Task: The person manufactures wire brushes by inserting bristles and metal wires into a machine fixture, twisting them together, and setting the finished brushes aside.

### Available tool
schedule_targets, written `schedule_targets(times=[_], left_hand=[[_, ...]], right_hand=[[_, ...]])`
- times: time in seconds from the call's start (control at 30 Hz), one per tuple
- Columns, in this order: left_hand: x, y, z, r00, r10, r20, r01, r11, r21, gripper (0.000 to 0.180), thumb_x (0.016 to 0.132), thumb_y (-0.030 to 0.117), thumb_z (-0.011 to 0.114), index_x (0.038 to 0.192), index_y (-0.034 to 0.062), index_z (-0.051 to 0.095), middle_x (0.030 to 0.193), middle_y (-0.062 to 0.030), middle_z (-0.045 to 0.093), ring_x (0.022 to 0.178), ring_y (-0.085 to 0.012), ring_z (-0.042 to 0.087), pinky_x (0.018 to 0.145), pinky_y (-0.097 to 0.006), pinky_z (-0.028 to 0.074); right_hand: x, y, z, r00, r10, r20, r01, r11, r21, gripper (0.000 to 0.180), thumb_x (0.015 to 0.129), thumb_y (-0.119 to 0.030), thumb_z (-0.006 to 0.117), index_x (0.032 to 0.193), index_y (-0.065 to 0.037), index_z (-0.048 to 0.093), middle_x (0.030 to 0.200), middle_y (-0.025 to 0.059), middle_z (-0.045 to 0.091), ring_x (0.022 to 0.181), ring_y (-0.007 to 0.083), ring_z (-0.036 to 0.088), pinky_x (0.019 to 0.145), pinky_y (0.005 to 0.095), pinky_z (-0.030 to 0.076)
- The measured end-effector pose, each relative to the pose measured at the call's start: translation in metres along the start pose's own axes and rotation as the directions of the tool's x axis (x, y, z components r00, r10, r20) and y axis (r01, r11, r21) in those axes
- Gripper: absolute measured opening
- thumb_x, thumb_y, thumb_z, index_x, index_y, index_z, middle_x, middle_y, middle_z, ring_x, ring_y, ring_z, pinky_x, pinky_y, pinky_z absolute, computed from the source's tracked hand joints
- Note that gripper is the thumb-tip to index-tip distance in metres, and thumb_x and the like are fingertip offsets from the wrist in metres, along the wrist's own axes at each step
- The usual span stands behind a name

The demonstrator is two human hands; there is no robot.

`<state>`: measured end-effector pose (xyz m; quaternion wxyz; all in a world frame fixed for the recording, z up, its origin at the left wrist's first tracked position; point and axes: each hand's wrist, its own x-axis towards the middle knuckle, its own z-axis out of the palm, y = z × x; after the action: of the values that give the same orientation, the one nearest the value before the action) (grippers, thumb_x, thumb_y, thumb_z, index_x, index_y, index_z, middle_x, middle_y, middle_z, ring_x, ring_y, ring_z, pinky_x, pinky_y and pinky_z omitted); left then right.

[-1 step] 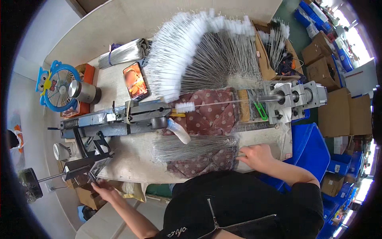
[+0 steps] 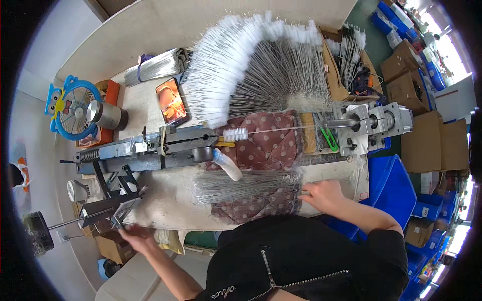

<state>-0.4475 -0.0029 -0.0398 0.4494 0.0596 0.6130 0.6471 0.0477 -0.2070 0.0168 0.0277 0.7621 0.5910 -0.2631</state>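
A small white bristle brush (image 2: pixel 235 134) on a thin wire stem lies level between the dark clamp jaws (image 2: pixel 186 143) on the left and the metal chuck (image 2: pixel 346 123) on the right. My left hand (image 2: pixel 136 238), slightly blurred, has its fingers around the lower end of a dark lever handle (image 2: pixel 116 220) at the table's left front. My right hand (image 2: pixel 324 195) is closed in a pinch beside the right end of a bundle of thin metal wires (image 2: pixel 241 186); what its fingertips hold is too small to make out. The bundle rests on a brown dotted cloth (image 2: pixel 246 208).
Many white-tipped wire brushes (image 2: pixel 221 65) fan out at the back. A phone (image 2: pixel 171 103), a blue fan (image 2: pixel 75 108) and a metal cup (image 2: pixel 106 116) stand back left. A cardboard box (image 2: pixel 346 70) is back right; a blue bin (image 2: pixel 391 188) stands by my right arm.
My left hand and the lever have shifted slightly. The clamp jaws and the brush have moved a little to the right. My right hand stays almost in place.
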Motion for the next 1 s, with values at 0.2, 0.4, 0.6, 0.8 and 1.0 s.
schedule_targets(times=[0.2,0.4,0.6,0.8,1.0], left_hand=[[-0.149,-0.066,0.099,0.700,-0.450,0.555,0.393,0.891,0.227,0.033,0.091,0.021,0.055,0.118,0.0024,0.051,0.115,-0.0150,0.057,0.103,-0.0249,0.058,0.088,-0.037,0.050],[-0.207,-0.115,0.184,0.457,-0.467,0.757,0.124,0.876,0.465,0.039,0.080,0.007,0.067,0.116,0.0039,0.052,0.112,-0.0090,0.059,0.104,-0.0182,0.057,0.091,-0.032,0.043],[-0.263,-0.085,0.214,0.598,-0.628,0.498,0.472,0.778,0.415,0.011,0.084,0.011,0.062,0.090,0.0054,0.053,0.073,-0.0020,0.054,0.061,-0.0122,0.051,0.054,-0.025,0.040],[-0.223,0.009,0.200,-0.004,-0.699,0.715,0.911,0.293,0.291,0.036,0.092,0.037,0.051,0.093,0.0014,0.057,0.065,0.0011,0.048,0.049,-0.0119,0.039,0.051,-0.027,0.035],[-0.228,-0.027,0.176,0.015,-0.776,0.630,0.276,0.609,0.744,0.032,0.097,0.028,0.046,0.104,-0.0010,0.057,0.081,-0.0058,0.057,0.067,-0.0163,0.057,0.067,-0.034,0.048]], right_hand=[[0.018,0.017,-0.047,0.988,-0.101,-0.115,0.116,0.984,0.138,0.019,0.080,-0.032,0.064,0.079,-0.014,0.069,0.070,0.0071,0.064,0.070,0.0299,0.064,0.058,0.0383,0.050],[0.017,0.035,-0.052,0.899,-0.237,-0.368,0.303,0.943,0.134,0.008,0.081,-0.018,0.064,0.083,-0.012,0.068,0.078,0.0074,0.059,0.070,0.0306,0.062,0.060,0.0394,0.050],[0.014,0.034,-0.049,0.926,-0.219,-0.307,0.251,0.966,0.067,0.021,0.079,-0.004,0.058,0.099,-0.010,0.061,0.088,0.0096,0.057,0.074,0.0324,0.062,0.063,0.0419,0.052],[0.024,0.009,-0.064,0.926,-0.157,-0.343,0.166,0.986,-0.002,0.014,0.079,-0.006,0.057,0.093,-0.006,0.059,0.085,0.0133,0.057,0.076,0.0329,0.060,0.064,0.0413,0.050],[-0.002,0.065,-0.160,0.620,-0.171,-0.766,0.044,0.982,-0.184,0.017,0.084,0.003,0.047,0.095,0.003,0.061,0.086,0.0131,0.058,0.071,0.0223,0.057,0.060,0.0335,0.046]])
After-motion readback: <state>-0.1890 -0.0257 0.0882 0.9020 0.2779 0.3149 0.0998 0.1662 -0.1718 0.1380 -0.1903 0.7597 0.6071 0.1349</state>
